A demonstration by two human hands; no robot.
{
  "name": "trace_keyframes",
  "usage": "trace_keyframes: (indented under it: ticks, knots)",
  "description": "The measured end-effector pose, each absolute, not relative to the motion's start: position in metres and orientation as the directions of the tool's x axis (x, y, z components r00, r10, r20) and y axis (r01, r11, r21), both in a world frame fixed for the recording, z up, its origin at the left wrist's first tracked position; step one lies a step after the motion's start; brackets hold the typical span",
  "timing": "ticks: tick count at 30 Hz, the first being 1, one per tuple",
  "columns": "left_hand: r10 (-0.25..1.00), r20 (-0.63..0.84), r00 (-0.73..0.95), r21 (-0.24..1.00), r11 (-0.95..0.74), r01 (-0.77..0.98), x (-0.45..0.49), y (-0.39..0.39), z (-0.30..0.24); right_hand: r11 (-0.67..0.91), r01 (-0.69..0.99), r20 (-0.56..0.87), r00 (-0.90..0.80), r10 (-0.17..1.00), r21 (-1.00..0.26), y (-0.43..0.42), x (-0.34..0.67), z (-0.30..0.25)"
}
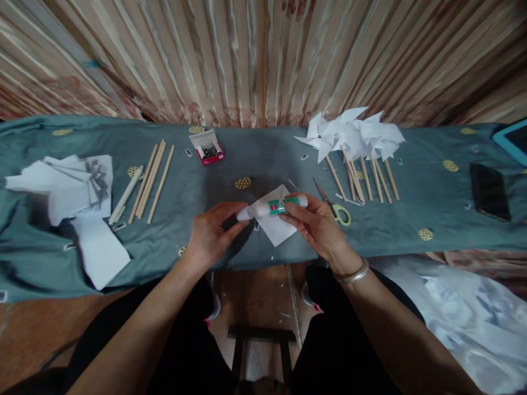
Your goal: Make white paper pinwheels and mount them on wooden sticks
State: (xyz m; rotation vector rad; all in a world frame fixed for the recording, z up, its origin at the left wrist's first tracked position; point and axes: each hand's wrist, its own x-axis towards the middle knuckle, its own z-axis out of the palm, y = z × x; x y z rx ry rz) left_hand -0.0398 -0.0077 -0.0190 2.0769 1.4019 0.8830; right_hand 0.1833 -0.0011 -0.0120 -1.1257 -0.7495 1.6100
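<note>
My right hand [315, 222] grips a white glue tube [275, 207] with a green label, held sideways over a folded white paper square [278, 227] on the blue-grey cloth [263, 164]. My left hand [214, 230] pinches the tube's cap end at the left. Both hands hover just above the cloth near its front edge.
Several finished white paper pinwheels [354, 137] on wooden sticks lie at the back right. Green-handled scissors [335, 208] lie right of my hand. Loose wooden sticks [152, 178], a stack of white paper [69, 186], a red box of pins [209, 148] and a dark phone [489, 192] also rest on the cloth.
</note>
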Motion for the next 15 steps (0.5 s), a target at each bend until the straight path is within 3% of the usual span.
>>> trace_keyframes:
  ticks: [15]
  knots:
    - [0.916, 0.279, 0.289, 0.691, -0.401, 0.602, -0.0338, -0.0101, -0.0206, -0.303, -0.300, -0.293, -0.079, 0.953, -0.905, -0.0025, 0.1823, -0.0153]
